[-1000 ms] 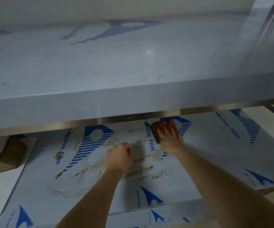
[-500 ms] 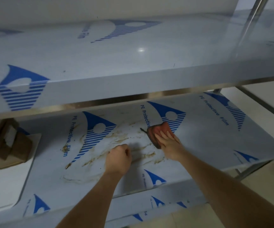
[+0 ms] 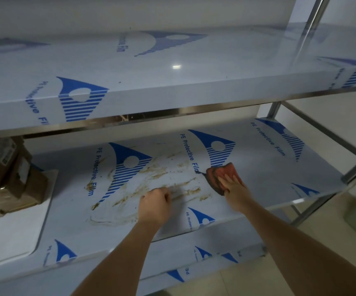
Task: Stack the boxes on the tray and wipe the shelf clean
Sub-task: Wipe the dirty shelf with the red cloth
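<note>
On the middle shelf (image 3: 258, 167), covered in blue-printed protective film, brown smears (image 3: 162, 178) spread across the centre. Right hand (image 3: 233, 185) lies flat, fingers straight, pressing an orange-red cloth (image 3: 219, 175) onto the shelf at the right edge of the smears. Left hand (image 3: 155, 205) is curled into a fist holding nothing, knuckles resting on the smeared patch. Hands apart. Far left, brown boxes (image 3: 8, 176) sit stacked on a white tray (image 3: 12, 238). Upper shelf (image 3: 172, 82) overhangs.
</note>
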